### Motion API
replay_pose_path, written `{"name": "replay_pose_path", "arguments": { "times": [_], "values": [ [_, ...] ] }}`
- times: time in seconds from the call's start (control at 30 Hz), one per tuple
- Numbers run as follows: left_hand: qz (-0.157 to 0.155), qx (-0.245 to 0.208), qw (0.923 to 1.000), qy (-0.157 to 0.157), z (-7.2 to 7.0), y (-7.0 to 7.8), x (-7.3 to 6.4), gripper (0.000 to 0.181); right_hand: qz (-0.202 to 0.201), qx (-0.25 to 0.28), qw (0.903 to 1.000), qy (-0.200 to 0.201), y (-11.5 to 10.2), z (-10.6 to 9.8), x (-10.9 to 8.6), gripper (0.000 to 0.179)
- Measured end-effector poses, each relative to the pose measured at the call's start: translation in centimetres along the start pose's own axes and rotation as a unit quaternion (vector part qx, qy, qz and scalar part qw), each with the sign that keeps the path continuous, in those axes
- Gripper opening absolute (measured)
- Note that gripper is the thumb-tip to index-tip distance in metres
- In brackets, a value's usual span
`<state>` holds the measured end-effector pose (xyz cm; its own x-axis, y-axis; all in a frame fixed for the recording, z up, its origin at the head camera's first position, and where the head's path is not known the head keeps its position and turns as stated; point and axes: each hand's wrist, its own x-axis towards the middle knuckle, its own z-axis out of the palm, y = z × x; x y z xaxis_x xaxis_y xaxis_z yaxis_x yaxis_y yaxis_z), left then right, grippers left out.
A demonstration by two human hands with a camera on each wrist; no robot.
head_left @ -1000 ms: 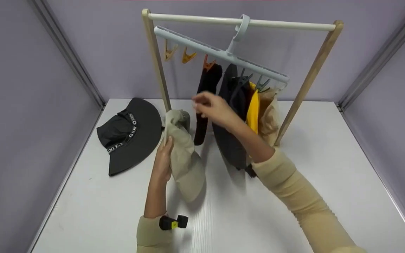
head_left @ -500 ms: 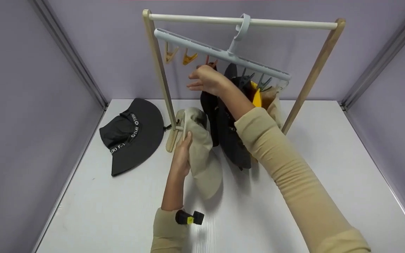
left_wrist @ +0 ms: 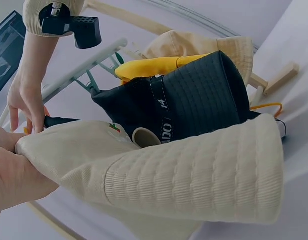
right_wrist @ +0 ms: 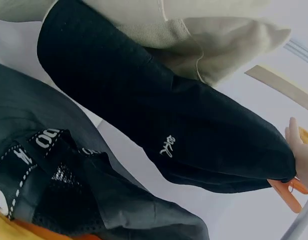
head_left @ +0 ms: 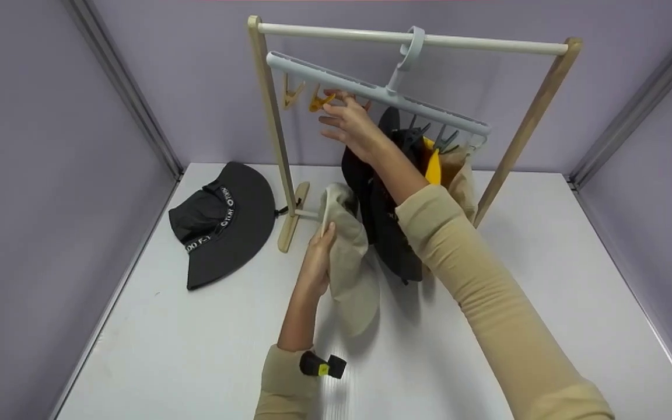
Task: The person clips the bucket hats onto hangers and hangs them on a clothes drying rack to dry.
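Note:
My left hand [head_left: 316, 265] grips a beige hat [head_left: 349, 262] by its edge, thumb on the near side, below the hanger [head_left: 336, 76]. The left wrist view shows the hat's stitched brim [left_wrist: 209, 175] stretched out to the right. My right hand [head_left: 359, 129] reaches up under the hanger with spread fingers, at a yellow clip [head_left: 320, 104]; whether it touches the clip is unclear. Just beside that hand, an orange clip [right_wrist: 286, 195] holds a black hat [right_wrist: 194, 135]. A pale yellow clip [head_left: 290, 96] hangs farther left.
The hanger tilts down to the right on a wooden rack [head_left: 531, 128]. Its right side carries a dark brimmed hat [left_wrist: 189, 100], a yellow item [left_wrist: 159, 67] and a tan hat [left_wrist: 179, 46]. A black wide-brimmed hat [head_left: 248, 227] lies on the table at left.
My right hand has risen from beside the hanging black hat to the clips on the hanger. The left hand has carried the beige hat to the right, nearer the black one.

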<state>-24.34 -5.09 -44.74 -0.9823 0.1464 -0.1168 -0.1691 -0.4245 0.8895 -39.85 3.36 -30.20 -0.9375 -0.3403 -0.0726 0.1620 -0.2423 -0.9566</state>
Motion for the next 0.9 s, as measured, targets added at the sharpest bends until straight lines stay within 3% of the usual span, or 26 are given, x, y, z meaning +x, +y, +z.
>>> {"name": "replay_pose_path", "arguments": {
  "times": [0.1,0.17,0.3,0.47,0.73,0.9],
  "values": [
    [-0.002,-0.003,1.0000,-0.002,0.1,-0.2,0.0,0.059,-0.025,0.038,0.9989,-0.007,0.7,-0.2,-0.2,0.025],
    [-0.004,-0.004,1.0000,-0.004,0.2,-0.4,0.0,0.059,-0.042,0.085,0.9954,-0.014,1.3,-0.6,-0.3,0.022],
    [-0.006,-0.007,0.9999,-0.005,0.4,-0.7,0.1,0.059,-0.079,0.178,0.9802,-0.039,2.9,-1.4,-0.7,0.019],
    [-0.008,-0.011,0.9998,-0.011,0.5,-1.1,0.2,0.057,-0.135,0.207,0.9657,-0.080,5.1,-2.5,-1.9,0.020],
    [-0.018,-0.010,0.9998,-0.008,0.5,-1.6,0.2,0.058,-0.189,0.070,0.9748,-0.095,6.5,-4.4,-2.9,0.021],
    [-0.022,-0.015,0.9996,-0.002,0.4,-1.8,0.4,0.058,-0.181,-0.095,0.9756,-0.080,6.3,-5.4,-3.2,0.039]
  ]
}}
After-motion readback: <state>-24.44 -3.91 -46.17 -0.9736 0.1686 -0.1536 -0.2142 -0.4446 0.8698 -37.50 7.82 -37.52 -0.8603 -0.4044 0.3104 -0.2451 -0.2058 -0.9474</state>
